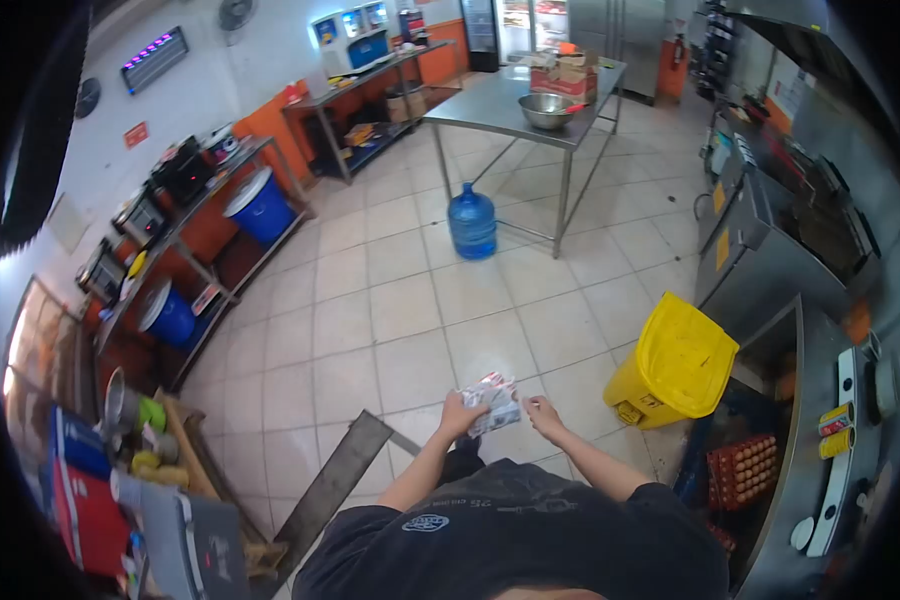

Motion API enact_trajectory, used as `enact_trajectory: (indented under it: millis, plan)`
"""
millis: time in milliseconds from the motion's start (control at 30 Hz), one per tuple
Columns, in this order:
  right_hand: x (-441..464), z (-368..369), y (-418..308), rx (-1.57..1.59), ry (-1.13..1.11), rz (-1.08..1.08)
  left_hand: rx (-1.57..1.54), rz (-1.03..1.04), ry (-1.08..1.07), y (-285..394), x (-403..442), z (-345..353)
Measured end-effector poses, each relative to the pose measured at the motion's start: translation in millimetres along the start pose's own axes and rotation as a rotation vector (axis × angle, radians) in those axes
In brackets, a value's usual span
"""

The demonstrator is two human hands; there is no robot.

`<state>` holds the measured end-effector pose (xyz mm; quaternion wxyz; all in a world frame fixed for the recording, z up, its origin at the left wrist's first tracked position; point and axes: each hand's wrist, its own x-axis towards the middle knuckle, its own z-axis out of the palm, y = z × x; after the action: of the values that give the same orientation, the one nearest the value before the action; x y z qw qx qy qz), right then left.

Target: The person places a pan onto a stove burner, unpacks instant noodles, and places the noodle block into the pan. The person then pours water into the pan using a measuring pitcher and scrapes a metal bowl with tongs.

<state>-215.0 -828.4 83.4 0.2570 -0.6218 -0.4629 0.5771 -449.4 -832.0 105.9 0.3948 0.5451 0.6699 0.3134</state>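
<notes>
My left hand [460,412] is wrapped round the left side of a white plastic packet [497,405] with red and grey print. It is held in front of my body, above the tiled floor. Close by the packet's right edge, my right hand [543,418] is closed in a pinch. What those fingers hold, if anything, is too small to make out. The print on the packet cannot be read from here.
A yellow bin [675,360] with a lid stands to my right, near trays of eggs [745,472]. Ahead are a blue water jug [472,225] and a steel table [480,108] bearing a metal bowl [548,112]. A dark metal strip [335,475] crosses the floor at left.
</notes>
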Motion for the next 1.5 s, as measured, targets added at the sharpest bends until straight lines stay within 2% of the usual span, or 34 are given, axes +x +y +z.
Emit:
enact_trajectory:
  millis: [67, 100, 133, 167, 233, 267, 333, 400, 500, 567, 633, 700, 733, 767, 800, 867, 933, 1000, 1033, 1067, 1100, 1167, 1200, 1233, 1267, 1300, 1367, 1433, 1467, 1500]
  plan:
    - [25.2, -20.7, -8.2, 0.460, -0.044, 0.295, -0.253, -0.038, -0.246, 65.8, 34.2, -19.7]
    - [30.1, -31.1, -19.3, 0.584, -0.100, 0.265, -0.383, -0.057, -0.377, 91.6, 59.1, -23.2]
    - [33.8, -40.4, -33.0, 0.700, -0.162, 0.227, -0.468, -0.135, -0.518, 91.6, 88.1, -19.7]
    - [40.1, -49.3, -50.7, 0.813, -0.232, 0.185, -0.472, -0.116, -0.581, 94.1, 111.9, -9.9]
    - [40.5, -51.8, -110.9, 0.955, -0.178, 0.081, -0.462, -0.084, -0.697, 131.1, 145.7, -10.4]
    - [47.2, -52.1, -129.1, 1.032, -0.157, 0.034, -0.326, -0.044, -0.719, 137.9, 167.9, 1.0]
    - [86.8, -63.6, -122.3, 1.031, -0.021, 0.004, -0.097, 0.310, -0.620, 150.5, 211.6, 30.2]
    - [119.8, -86.3, -121.7, 1.085, 0.086, -0.021, -0.012, 0.391, -0.622, 176.9, 248.0, 53.0]
    - [155.7, -129.1, -141.6, 1.121, 0.228, -0.062, -0.137, 0.454, -0.600, 199.9, 306.0, 99.3]
    - [190.8, -164.5, -149.6, 1.133, 0.204, -0.096, -0.269, 0.098, -0.668, 218.5, 339.7, 128.9]
    - [238.8, -203.5, -160.6, 1.021, 0.226, -0.100, -0.426, -0.211, -0.879, 246.4, 382.4, 146.4]
    - [293.1, -234.4, -173.7, 0.810, 0.302, -0.073, -0.587, -0.482, -1.258, 274.5, 433.1, 145.3]
    - [311.6, -255.0, -199.1, 0.817, 0.224, -0.078, -0.562, -0.530, -1.245, 282.2, 463.8, 149.8]
    - [336.7, -275.3, -216.8, 0.894, 0.138, -0.114, -0.512, -0.461, -1.270, 289.5, 501.0, 146.2]
    - [361.3, -294.8, -234.4, 0.970, 0.051, -0.144, -0.676, -0.397, -1.139, 324.7, 515.1, 129.6]
    - [406.7, -335.0, -299.5, 0.828, 0.043, -0.078, -0.880, -0.382, -0.950, 310.3, 576.7, 138.4]
    - [488.4, -371.0, -325.9, 0.530, 0.100, -0.066, -1.178, -0.400, -0.713, 306.1, 627.0, 131.3]
    - [562.3, -393.7, -376.8, 0.284, 0.129, -0.046, -1.482, -0.265, -0.563, 323.4, 661.2, 114.5]
    - [609.1, -401.5, -394.5, 0.236, 0.105, -0.061, -1.569, -0.233, -0.566, 311.2, 687.5, 106.9]
    - [655.5, -405.1, -409.3, 0.189, 0.080, -0.072, -1.652, -0.117, -0.561, 286.0, 721.0, 105.0]
    - [699.2, -407.1, -428.3, 0.250, 0.121, -0.076, -1.650, -0.209, -0.286, 317.9, 732.3, 98.0]
    - [764.1, -405.0, -471.4, 0.450, 0.194, -0.089, -1.668, -0.122, -0.061, 335.2, 781.9, 94.6]
    - [782.4, -405.8, -492.7, 0.586, 0.230, -0.096, -1.671, 0.015, -0.151, 323.1, 811.6, 87.2]
    - [803.2, -409.4, -505.9, 0.673, 0.238, -0.069, -1.692, 0.032, -0.058, 373.7, 818.4, 81.4]
    - [821.5, -413.9, -515.3, 0.758, 0.248, -0.042, -1.673, 0.100, -0.131, 377.2, 842.4, 76.7]
    - [835.1, -418.7, -517.1, 0.848, 0.263, -0.006, -1.699, 0.093, -0.033, 363.9, 872.6, 75.5]
    - [848.6, -434.1, -512.5, 0.826, 0.213, -0.016, -1.739, 0.247, -0.111, 413.7, 897.5, 75.8]
    - [833.1, -461.4, -527.4, 0.741, 0.250, -0.087, -1.741, 0.295, -0.198, 454.6, 926.9, 83.9]
    - [837.6, -478.5, -521.8, 0.745, 0.202, 0.008, -1.728, 0.302, -0.223, 466.4, 941.9, 89.5]
    - [839.6, -498.3, -512.8, 0.748, 0.156, 0.013, -1.698, 0.299, -0.212, 481.6, 957.3, 99.3]
